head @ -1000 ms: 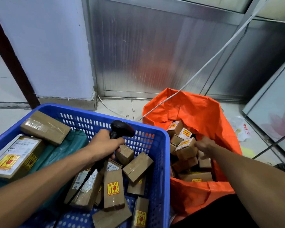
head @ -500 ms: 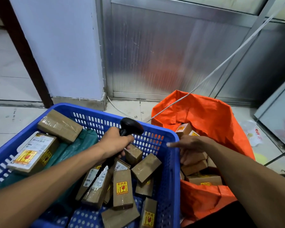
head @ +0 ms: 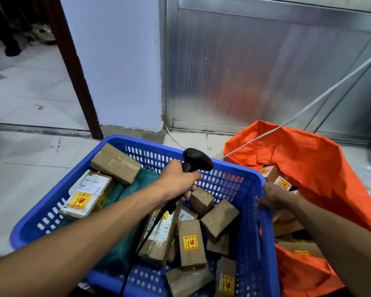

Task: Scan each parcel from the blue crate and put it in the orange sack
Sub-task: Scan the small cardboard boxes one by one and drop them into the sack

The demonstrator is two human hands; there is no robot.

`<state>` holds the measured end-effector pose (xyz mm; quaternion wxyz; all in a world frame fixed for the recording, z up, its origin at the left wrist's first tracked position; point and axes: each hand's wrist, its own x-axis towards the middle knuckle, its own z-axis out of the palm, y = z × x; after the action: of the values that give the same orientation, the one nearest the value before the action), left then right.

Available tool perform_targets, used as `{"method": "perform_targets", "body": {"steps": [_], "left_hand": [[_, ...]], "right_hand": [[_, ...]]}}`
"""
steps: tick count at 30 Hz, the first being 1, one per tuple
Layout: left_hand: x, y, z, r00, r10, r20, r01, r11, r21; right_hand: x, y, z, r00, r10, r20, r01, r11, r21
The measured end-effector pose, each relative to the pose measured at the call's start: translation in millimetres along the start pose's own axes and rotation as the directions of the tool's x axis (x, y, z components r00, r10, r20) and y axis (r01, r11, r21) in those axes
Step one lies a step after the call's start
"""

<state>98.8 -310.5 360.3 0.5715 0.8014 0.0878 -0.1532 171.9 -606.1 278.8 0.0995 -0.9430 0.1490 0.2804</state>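
Note:
The blue crate [head: 234, 168] stands in front of me with several brown taped parcels [head: 191, 243] and a green bag [head: 124, 196] inside. My left hand [head: 176, 181] grips a black barcode scanner [head: 196, 158] above the crate's middle, and its cord hangs down over the parcels. To the right stands the open orange sack [head: 308, 168], with several parcels [head: 270, 172] in it. My right hand [head: 276, 196] is at the crate's right rim next to the sack. Its fingers curl over that rim and no parcel is in it.
A large labelled box [head: 88, 196] and a plain brown box [head: 115, 162] lie at the crate's left end. A white cable [head: 308, 106] runs diagonally over the sack toward the metal wall panel [head: 244, 71]. Tiled floor [head: 30, 99] lies to the left.
My right hand left the parcels in the sack and moved left to the crate's right rim. The view swung left. My left hand kept the scanner over the crate.

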Motion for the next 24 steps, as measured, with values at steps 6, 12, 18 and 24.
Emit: {"method": "perform_targets", "body": {"steps": [6,12,18,24], "left_hand": [[-3,-3,-16,0.999,-0.028,-0.039,0.027,0.999,-0.037],[-2,-7,-43,0.992,-0.042,-0.117,0.035,0.997,-0.062],[-7,2,-60,0.98,-0.023,-0.2,-0.001,0.993,-0.114],[-11,8,-67,0.975,0.001,-0.222,-0.029,0.992,-0.122]], "right_hand": [[9,-7,0,0.999,-0.008,-0.047,0.001,0.987,-0.16],[-6,-20,10,0.896,-0.281,-0.343,-0.016,0.753,-0.658],[-31,-95,44,0.832,-0.516,-0.204,0.439,0.837,-0.327],[-72,-190,108,0.756,-0.651,-0.076,0.65,0.759,-0.042]]}}
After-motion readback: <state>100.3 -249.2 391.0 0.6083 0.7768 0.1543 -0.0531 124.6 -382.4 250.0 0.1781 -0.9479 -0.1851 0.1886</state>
